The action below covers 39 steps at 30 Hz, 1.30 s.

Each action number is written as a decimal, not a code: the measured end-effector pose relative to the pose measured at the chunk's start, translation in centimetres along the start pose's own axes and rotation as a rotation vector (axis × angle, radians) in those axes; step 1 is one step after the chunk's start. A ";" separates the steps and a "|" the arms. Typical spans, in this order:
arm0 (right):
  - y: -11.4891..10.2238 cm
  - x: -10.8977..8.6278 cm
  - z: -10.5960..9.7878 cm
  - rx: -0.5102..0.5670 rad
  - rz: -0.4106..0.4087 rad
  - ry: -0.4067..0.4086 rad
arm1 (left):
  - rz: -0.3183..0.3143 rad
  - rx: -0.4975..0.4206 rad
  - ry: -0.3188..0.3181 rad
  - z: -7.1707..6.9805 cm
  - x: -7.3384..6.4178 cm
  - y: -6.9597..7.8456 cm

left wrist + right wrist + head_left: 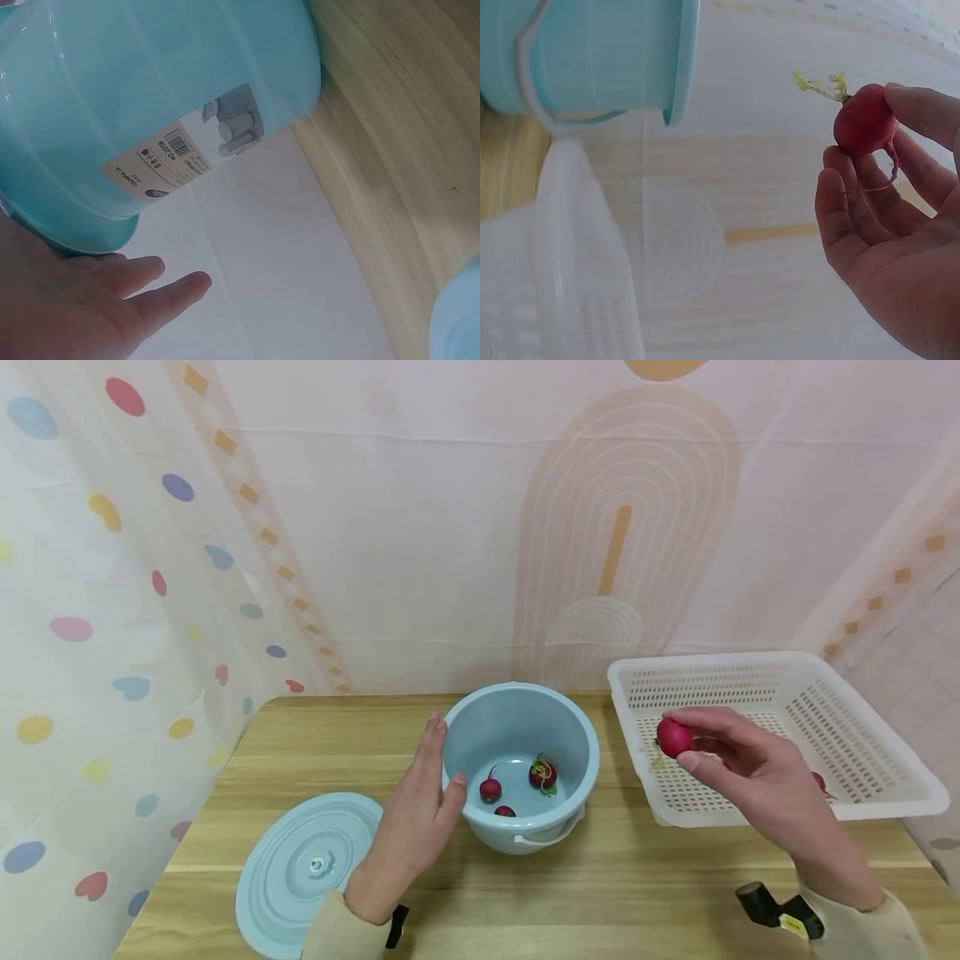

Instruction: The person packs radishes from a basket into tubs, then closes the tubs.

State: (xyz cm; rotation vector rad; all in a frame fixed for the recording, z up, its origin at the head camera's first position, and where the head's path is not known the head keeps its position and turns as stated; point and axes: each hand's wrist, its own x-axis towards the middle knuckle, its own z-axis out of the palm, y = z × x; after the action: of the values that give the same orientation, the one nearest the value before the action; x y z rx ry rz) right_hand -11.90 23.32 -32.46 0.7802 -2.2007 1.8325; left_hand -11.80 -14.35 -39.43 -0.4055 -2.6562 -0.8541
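Observation:
Between thumb and fingertips, my right hand (757, 768) pinches a red radish (675, 737) above the left part of a white basket (892, 777). In the right wrist view that radish (865, 120) shows a short yellow-green stem and a thin curling root. My left hand (412, 818) rests with straight fingers against the left rim of a light blue bucket (517, 693). Inside the bucket lie a radish with green leaves (543, 774) and two others, one radish (491, 790) near the middle and one radish (505, 811) partly hidden by the front wall.
A round blue lid (300, 860) lies on the wooden table (600, 902), left of the bucket and partly behind my left forearm. One more radish (819, 781) shows in the basket beyond my right hand. A patterned curtain (420, 543) hangs behind the table.

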 end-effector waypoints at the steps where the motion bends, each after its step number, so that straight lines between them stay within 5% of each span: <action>1: 0.0 0.1 0.2 0.013 -0.010 -0.004 | 0.001 -0.001 0.001 0.0 0.0 0.0; 13: 0.5 1.4 3.4 -0.041 -0.096 -0.044 | -0.005 -0.003 0.000 0.0 0.0 0.0; 24: 0.8 2.5 5.8 -0.097 -0.089 -0.071 | 0.002 0.002 0.003 0.0 0.0 -0.1; 29: 1.3 2.9 6.8 -0.164 -0.054 -0.103 | 0.004 -0.006 -0.002 0.1 0.0 -0.1; 39: 2.5 4.0 9.2 -0.351 -0.133 -0.201 | -0.005 -0.013 -0.005 0.1 0.0 -0.2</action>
State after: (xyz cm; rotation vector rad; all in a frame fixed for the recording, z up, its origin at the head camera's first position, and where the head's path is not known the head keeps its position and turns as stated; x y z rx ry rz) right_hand -14.74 13.70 -34.93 1.0389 -2.4301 1.3044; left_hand -11.91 -14.44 -39.55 -0.4051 -2.6588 -0.8735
